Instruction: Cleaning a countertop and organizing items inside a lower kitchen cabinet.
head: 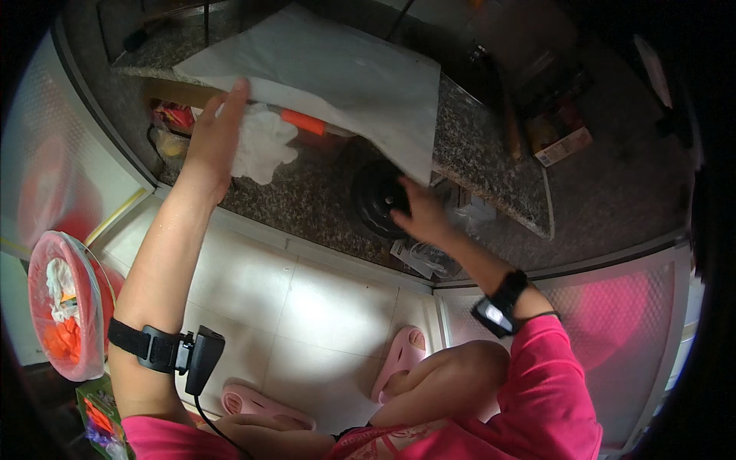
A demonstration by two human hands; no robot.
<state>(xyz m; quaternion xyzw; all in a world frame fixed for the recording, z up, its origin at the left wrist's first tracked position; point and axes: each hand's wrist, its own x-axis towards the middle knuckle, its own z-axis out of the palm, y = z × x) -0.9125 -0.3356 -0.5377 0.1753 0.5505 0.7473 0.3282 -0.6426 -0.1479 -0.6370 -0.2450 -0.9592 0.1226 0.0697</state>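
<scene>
My left hand [215, 138] is raised at the front edge of a white sheet [345, 69], with a finger over that edge. Beside it is a crumpled white cloth or bag [265, 144]; I cannot tell whether the hand grips either. The sheet covers part of a speckled granite shelf [489, 167] and droops over its front. Lower down, a round black lid or pan [376, 198] is at the lower granite shelf [299, 198]. My right hand [424, 211], slightly blurred, has its fingers spread over the black piece's right rim.
An orange-red handle [303, 121] shows under the sheet. Clear plastic packaging [437, 259] lies right of the black piece. Frosted cabinet doors stand open at left [63, 167] and right [621, 322]. A lined pink bin [75, 356] holds rubbish. A small box [563, 146] lies far right.
</scene>
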